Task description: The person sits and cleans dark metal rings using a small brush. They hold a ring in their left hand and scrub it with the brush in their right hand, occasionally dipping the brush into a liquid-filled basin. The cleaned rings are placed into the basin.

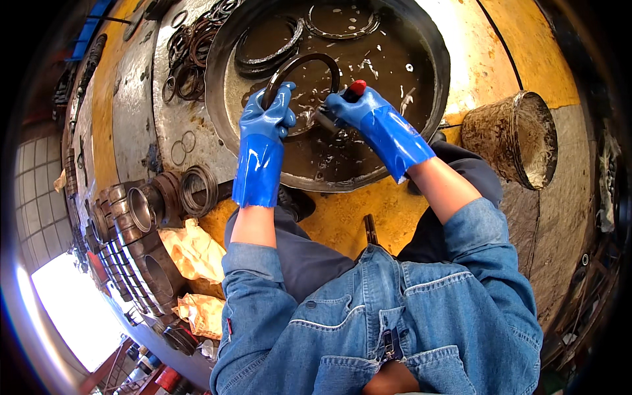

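Note:
My left hand [268, 115], in a blue rubber glove, is closed round the left side of a dark metal ring [304, 58]. The ring is held tilted above a wide round basin [336, 185] of murky brown liquid. My right hand [359, 106], also gloved in blue, grips a red-handled tool [356, 88] at the ring's right side. The tool's dark working end blurs against the ring, so I cannot tell whether it is a brush or a scraper. Beyond my hands, shiny wet rings [270, 62] lie stacked in the basin, and another ring [342, 33] sits at its far side.
A grimy bucket [490, 135] leans or lies on its side at the right. Tangled dark rings [194, 49] heap left of the basin, near two thin rings [184, 146]. Thick metal cylinders [145, 207] and crumpled tan wrapping [193, 250] lie at my left.

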